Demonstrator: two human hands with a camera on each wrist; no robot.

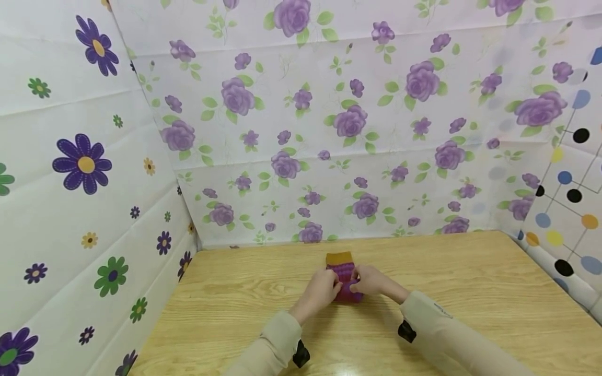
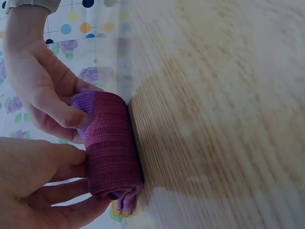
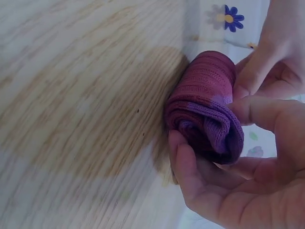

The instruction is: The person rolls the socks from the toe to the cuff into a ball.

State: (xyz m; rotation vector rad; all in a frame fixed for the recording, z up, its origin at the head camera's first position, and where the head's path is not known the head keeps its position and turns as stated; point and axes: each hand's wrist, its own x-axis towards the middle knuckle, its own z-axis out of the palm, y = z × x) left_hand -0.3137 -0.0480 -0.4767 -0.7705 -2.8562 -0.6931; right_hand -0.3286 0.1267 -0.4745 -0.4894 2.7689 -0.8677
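A ribbed knitted sock (image 1: pixel 348 295), maroon and purple with a mustard end (image 1: pixel 339 258), lies on the wooden table, partly rolled up. Its flat length runs away from the roll toward the back wall. My left hand (image 1: pixel 322 287) grips the roll's left end, thumb on the near side and fingers curled beneath in the left wrist view. At the other end my right hand (image 1: pixel 371 282) holds the roll (image 3: pixel 205 76) between thumb and fingers. Spiral layers with a purple fold show at that end in the right wrist view. The roll (image 2: pixel 114 148) sits close against the tabletop.
The light wooden table (image 1: pixel 226 292) extends to both sides of the hands. Behind it hangs a sheet with purple roses (image 1: pixel 291 164); a daisy-printed sheet (image 1: pixel 47 219) is at left and a dotted one (image 1: pixel 583 172) at right. Dark wrist cameras (image 1: pixel 301 355) sit below both sleeves.
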